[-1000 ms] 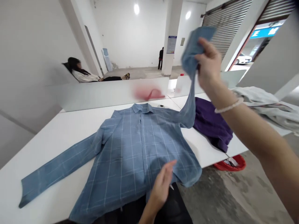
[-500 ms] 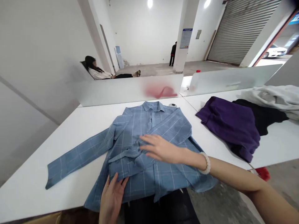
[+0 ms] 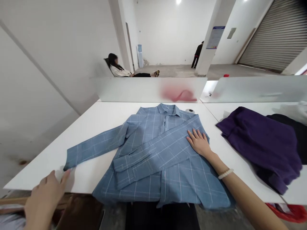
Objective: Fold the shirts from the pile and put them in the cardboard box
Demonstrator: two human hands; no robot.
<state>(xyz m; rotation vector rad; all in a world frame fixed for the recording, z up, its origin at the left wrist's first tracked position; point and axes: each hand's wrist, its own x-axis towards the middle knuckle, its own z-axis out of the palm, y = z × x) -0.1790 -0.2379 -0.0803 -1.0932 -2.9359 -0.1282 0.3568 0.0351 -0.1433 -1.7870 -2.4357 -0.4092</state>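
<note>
head view: blue checked shirt (image 3: 144,127) lies front up on the white surface (image 3: 96,121), collar (image 3: 168,110) at its far end, hem at the near edge of the surface. using the shirt as landmark for the rest.

right sleeve (image 3: 155,153) of the shirt, as seen, is folded diagonally across its front, cuff down at the lower left of the shirt. left sleeve (image 3: 96,147), as seen, sticks out straight past the shirt's left side, flat on the surface.

right hand (image 3: 199,142) – palm down, fingers spread, resting on the folded sleeve near the shirt's right shoulder. pale beaded bracelet (image 3: 225,174) on that wrist. left hand (image 3: 50,191) – off to the left of the shirt, thumb and fingers apart, gripping nothing, thumb tip just beside the straight sleeve's cuff. can't tell if it touches.

purple garment (image 3: 261,143) sits right of the shirt, apart from it; black garment (image 3: 302,137) is partly under or behind the purple one, can't tell which. small white round item with a dark centre (image 3: 190,111) is just beyond the shirt's right shoulder. frosted divider (image 3: 129,91) runs beyond the collar, blurred red shape (image 3: 177,92) showing through. past it, seated person (image 3: 117,69) beyond the shirt to the left, standing person (image 3: 197,55) to the right.
</note>
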